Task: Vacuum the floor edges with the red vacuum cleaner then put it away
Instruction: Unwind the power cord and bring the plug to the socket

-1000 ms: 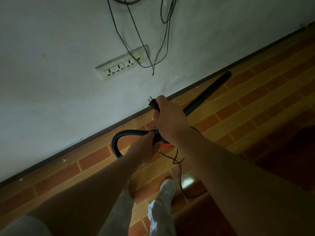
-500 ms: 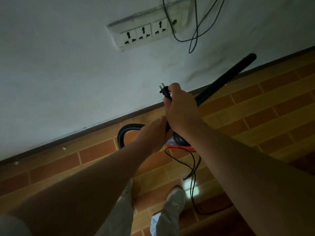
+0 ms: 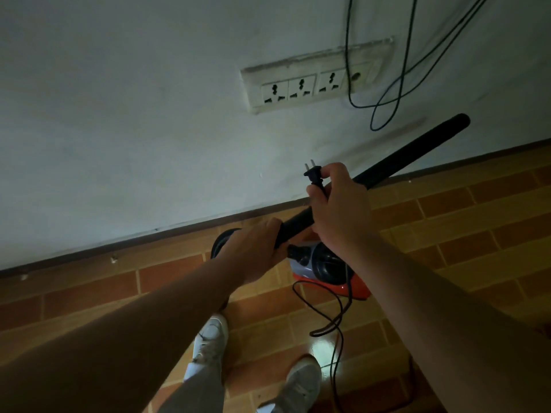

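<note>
The red vacuum cleaner [image 3: 331, 272] hangs low over the tiled floor, its red and dark body partly hidden behind my arms. My left hand [image 3: 253, 251] grips the near end of its black tube [image 3: 411, 153], which slants up to the right across the wall. The black hose [image 3: 219, 244] loops out to the left of that hand. My right hand [image 3: 340, 204] holds the black plug [image 3: 313, 174], prongs pointing up, just below the wall socket strip [image 3: 313, 81]. The power cord [image 3: 334, 317] dangles down from the vacuum toward my feet.
A white wall meets the brick-pattern floor [image 3: 447, 239] at a dark baseboard [image 3: 149, 236]. Thin dark cables [image 3: 396, 84] hang down the wall beside the sockets. My two light shoes [image 3: 208, 344] stand on the floor below the vacuum.
The view has closed in on the wall, so the sockets appear larger and nearer. My right hand with the plug has risen toward them; the vacuum's body shows more clearly.
</note>
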Action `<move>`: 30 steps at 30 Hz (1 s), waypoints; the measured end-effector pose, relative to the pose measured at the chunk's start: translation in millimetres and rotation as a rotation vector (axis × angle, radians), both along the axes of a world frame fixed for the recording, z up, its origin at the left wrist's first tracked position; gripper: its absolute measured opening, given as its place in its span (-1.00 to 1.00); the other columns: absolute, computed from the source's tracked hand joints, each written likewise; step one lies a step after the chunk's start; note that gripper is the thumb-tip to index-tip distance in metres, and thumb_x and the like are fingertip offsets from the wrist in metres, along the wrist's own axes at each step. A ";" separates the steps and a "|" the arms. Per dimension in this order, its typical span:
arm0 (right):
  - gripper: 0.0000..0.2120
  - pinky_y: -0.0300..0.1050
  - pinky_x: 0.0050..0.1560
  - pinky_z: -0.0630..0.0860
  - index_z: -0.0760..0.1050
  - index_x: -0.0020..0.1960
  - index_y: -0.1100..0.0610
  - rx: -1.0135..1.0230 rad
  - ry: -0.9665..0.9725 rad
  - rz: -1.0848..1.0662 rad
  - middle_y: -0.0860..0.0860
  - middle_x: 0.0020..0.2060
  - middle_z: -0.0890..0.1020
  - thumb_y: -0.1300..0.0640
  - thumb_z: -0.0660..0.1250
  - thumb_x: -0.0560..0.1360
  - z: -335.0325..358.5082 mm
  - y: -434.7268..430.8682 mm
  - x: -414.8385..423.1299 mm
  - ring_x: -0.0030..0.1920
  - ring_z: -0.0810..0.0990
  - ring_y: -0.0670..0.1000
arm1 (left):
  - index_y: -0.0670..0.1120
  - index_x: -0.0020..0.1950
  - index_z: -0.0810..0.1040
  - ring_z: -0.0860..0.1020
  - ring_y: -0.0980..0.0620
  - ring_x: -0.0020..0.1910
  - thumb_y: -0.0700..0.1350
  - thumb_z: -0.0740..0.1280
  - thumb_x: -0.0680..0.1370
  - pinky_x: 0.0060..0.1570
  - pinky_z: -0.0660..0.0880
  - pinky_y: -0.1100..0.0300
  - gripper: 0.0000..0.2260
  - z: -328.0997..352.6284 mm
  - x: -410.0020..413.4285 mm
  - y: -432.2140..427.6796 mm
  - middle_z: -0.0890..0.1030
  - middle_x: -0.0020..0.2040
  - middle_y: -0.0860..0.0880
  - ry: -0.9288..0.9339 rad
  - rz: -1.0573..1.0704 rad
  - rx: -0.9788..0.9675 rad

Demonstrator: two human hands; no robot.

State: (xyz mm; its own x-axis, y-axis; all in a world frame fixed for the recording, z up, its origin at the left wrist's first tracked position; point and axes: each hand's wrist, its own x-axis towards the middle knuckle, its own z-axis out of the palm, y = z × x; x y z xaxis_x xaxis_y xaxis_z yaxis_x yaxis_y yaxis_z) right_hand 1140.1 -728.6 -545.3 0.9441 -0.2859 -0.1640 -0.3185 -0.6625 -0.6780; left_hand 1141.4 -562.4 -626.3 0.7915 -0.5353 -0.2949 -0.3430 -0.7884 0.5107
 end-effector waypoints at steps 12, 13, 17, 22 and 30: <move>-0.75 -0.23 -0.44 0.57 0.30 0.32 0.13 -0.199 0.236 0.180 -0.04 -0.25 0.51 0.04 0.13 0.70 -16.7 -17.3 -23.6 -0.35 0.61 -0.10 | 0.04 0.35 0.41 0.50 0.13 -0.20 -0.01 0.34 0.59 -0.22 0.37 0.29 -0.66 10.0 3.2 43.5 0.56 -0.01 0.10 -0.081 -0.164 -0.011; -0.74 -0.25 -0.44 0.54 0.30 0.33 0.13 -0.200 0.244 0.174 -0.07 -0.26 0.49 0.06 0.13 0.70 -19.3 -16.1 -26.9 -0.34 0.60 -0.12 | 0.04 0.35 0.41 0.51 0.13 -0.20 -0.01 0.35 0.59 -0.20 0.40 0.26 -0.66 10.6 2.1 43.8 0.57 0.01 0.09 -0.073 -0.164 -0.004; -0.74 -0.14 -0.29 0.66 0.30 0.35 0.13 -0.123 0.235 0.131 -0.08 -0.21 0.52 0.09 0.15 0.69 -24.0 -5.5 -32.9 -0.22 0.66 -0.04 | 0.09 0.24 0.34 0.57 0.09 -0.21 -0.02 0.40 0.52 -0.24 0.49 0.21 -0.65 8.6 0.6 32.9 0.57 -0.05 0.07 0.004 -0.131 0.068; -0.75 -0.13 -0.31 0.67 0.29 0.34 0.10 -0.125 0.187 0.178 -0.02 -0.16 0.58 0.06 0.15 0.69 -25.1 -1.4 -34.8 -0.22 0.70 -0.04 | 0.07 0.23 0.30 0.57 0.04 -0.21 -0.08 0.40 0.52 -0.20 0.61 0.06 -0.63 5.5 -3.5 9.1 0.54 -0.09 0.06 0.085 -0.110 0.041; -0.80 -0.02 -0.35 0.69 0.34 0.27 0.06 0.068 0.207 0.111 0.10 -0.05 0.64 0.06 0.22 0.67 -17.3 -1.0 -26.9 -0.25 0.73 0.01 | 0.03 0.47 0.20 0.52 0.08 -0.31 0.03 0.25 0.67 -0.36 0.48 0.21 -0.59 -6.4 -10.9 1.0 0.53 0.02 0.02 -0.110 -0.126 -0.010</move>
